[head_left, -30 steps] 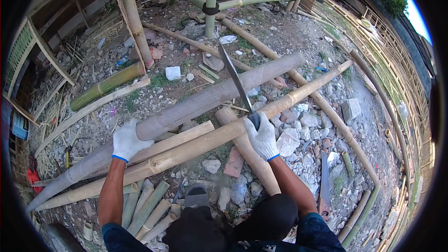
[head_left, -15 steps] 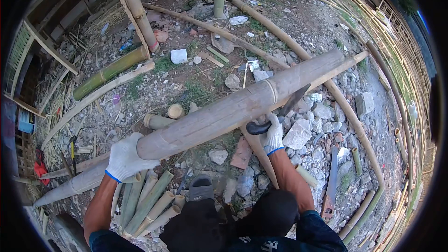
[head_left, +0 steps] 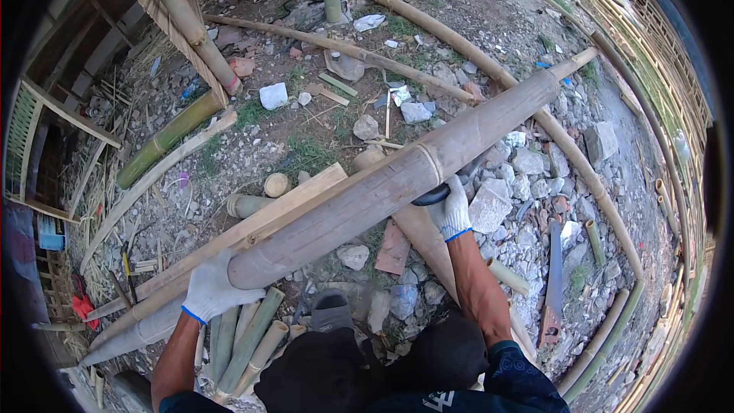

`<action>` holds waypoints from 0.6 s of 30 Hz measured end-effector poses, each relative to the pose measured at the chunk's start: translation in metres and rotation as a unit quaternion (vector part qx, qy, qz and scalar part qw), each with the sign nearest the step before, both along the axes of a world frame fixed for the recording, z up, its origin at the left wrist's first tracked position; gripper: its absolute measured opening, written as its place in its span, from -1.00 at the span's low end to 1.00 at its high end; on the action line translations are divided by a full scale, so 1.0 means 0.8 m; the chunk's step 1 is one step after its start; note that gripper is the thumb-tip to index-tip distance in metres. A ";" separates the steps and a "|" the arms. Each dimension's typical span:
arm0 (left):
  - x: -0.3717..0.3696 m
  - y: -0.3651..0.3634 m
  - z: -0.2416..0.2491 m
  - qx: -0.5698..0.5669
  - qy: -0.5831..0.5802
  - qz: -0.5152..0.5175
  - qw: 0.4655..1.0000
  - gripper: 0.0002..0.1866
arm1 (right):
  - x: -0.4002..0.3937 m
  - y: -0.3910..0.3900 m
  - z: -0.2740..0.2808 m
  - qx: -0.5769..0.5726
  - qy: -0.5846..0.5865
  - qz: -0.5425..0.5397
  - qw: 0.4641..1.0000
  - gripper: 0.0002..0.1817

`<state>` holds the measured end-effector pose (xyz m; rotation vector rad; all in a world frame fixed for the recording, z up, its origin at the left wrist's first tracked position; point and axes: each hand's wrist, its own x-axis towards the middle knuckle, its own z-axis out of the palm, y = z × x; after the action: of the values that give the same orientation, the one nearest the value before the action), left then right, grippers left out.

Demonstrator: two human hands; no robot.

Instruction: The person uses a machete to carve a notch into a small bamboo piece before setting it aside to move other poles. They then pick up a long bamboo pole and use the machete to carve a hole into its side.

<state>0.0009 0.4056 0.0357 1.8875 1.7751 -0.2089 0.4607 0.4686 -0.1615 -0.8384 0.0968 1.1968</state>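
Observation:
A thick, weathered bamboo pole [head_left: 352,203] lies slantwise before me, its near cut end at the left. My left hand [head_left: 218,287], in a white knitted glove with a blue cuff, closes around that end. Below the pole's middle, my gloved right hand [head_left: 451,213] grips the black curved handle of a machete [head_left: 433,196]. Most of its blade is hidden by the pole. A pale wooden plank [head_left: 306,193] shows along the pole's far side. Another grey pole [head_left: 145,330] runs out beyond my left hand.
Short bamboo pieces [head_left: 252,333] lie near my feet. A handsaw [head_left: 552,283] rests on rubble at the right. A long bamboo pole [head_left: 581,168] crosses beneath the work. Green bamboo [head_left: 168,141] and a bamboo post [head_left: 180,15] are at the upper left.
The thick pole has rolled or shifted toward me, exposing the plank behind it. The machete blade, visible beside the pole before, is now mostly hidden. The view has shifted slightly.

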 end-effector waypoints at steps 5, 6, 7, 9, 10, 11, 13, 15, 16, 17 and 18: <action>0.021 -0.027 -0.017 0.026 0.052 -0.001 0.998 -0.06 | 0.070 -0.066 -0.013 -0.152 -0.365 0.079 0.915 -0.78; 0.023 -0.033 -0.023 0.035 0.062 -0.004 0.997 -0.08 | 0.079 -0.087 0.020 -0.218 -0.431 0.121 0.867 -0.71; 0.026 -0.036 -0.032 0.051 0.072 -0.006 0.996 -0.09 | 0.087 -0.100 0.017 -0.272 -0.497 0.090 0.819 -0.62; 0.026 -0.048 -0.058 0.087 0.094 -0.021 0.992 -0.08 | 0.126 -0.134 -0.018 -0.280 -0.724 0.088 0.624 -0.60; 0.027 -0.051 -0.077 0.107 0.096 -0.023 0.989 -0.05 | 0.141 -0.147 -0.034 -0.310 -0.745 0.097 0.582 -0.58; 0.030 -0.052 -0.088 0.128 0.099 -0.026 0.986 -0.02 | 0.151 -0.155 -0.044 -0.338 -0.764 0.105 0.539 -0.55; 0.034 -0.052 -0.102 0.110 0.092 -0.028 0.989 -0.05 | 0.150 -0.169 -0.039 -0.355 -0.754 0.129 0.537 -0.53; 0.028 -0.063 -0.132 0.158 0.066 -0.057 0.984 -0.06 | 0.153 -0.173 -0.037 -0.352 -0.758 0.133 0.533 -0.51; 0.027 -0.070 -0.136 0.184 0.049 -0.076 0.979 -0.10 | 0.156 -0.173 -0.037 -0.339 -0.766 0.126 0.531 -0.50; 0.023 -0.072 -0.140 0.223 0.027 -0.055 0.973 -0.10 | 0.158 -0.169 -0.039 -0.325 -0.774 0.119 0.530 -0.50; 0.019 -0.074 -0.141 0.259 0.005 -0.035 0.965 -0.10 | 0.142 -0.162 -0.014 -0.306 -0.778 0.077 0.543 -0.52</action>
<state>0.0160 0.3463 -0.0771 2.3080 1.9000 0.2481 0.5742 0.3393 -0.1728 -2.3185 -1.1182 0.1157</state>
